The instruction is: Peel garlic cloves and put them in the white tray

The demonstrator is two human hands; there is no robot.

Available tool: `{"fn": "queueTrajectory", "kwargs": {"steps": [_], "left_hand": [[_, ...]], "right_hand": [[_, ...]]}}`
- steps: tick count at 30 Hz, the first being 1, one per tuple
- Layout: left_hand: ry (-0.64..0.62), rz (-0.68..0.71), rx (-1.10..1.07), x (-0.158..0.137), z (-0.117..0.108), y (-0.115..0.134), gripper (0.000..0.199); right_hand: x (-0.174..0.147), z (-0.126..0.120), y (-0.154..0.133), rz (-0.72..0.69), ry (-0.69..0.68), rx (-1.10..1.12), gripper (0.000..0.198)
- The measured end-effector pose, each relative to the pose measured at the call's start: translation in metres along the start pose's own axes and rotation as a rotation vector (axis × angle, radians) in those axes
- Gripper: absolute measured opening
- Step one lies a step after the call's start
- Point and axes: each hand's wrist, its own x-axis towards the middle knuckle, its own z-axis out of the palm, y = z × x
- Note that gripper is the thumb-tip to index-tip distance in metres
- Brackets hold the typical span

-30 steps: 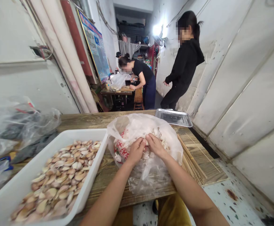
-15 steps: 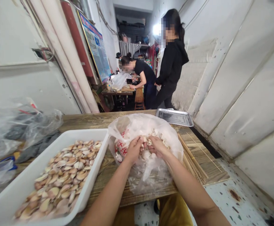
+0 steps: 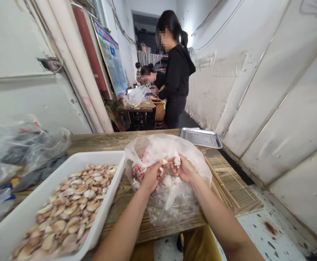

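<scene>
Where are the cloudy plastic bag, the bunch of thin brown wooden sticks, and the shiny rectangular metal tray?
Cloudy plastic bag (image 3: 172,145): head view, on its far wall.
Bunch of thin brown wooden sticks (image 3: 219,185): head view, midway along the bunch.
Shiny rectangular metal tray (image 3: 200,138): head view, on its flat bottom.

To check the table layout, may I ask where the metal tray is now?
In the head view, the metal tray lies right of centre at the far edge of the table, beyond the plastic bag and thin sticks.

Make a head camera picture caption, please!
Left hand and right hand hold garlic at a plastic bag beside a white tub.
</scene>
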Motion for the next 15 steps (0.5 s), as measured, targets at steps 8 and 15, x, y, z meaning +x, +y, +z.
{"fn": "queueTrajectory", "kwargs": {"steps": [8, 15], "left_hand": [[0.035, 0.054, 0.152, 0.004, 0.002, -0.01, 0.037], [0.124, 0.112, 0.397, 0.012, -0.011, -0.027, 0.037]], "right_hand": [[0.0, 0.006, 0.007, -0.294, 0.264, -0.544, 0.02], [-0.004, 0.005, 0.013, -0.706, 0.174, -1.327, 0.021]]}}
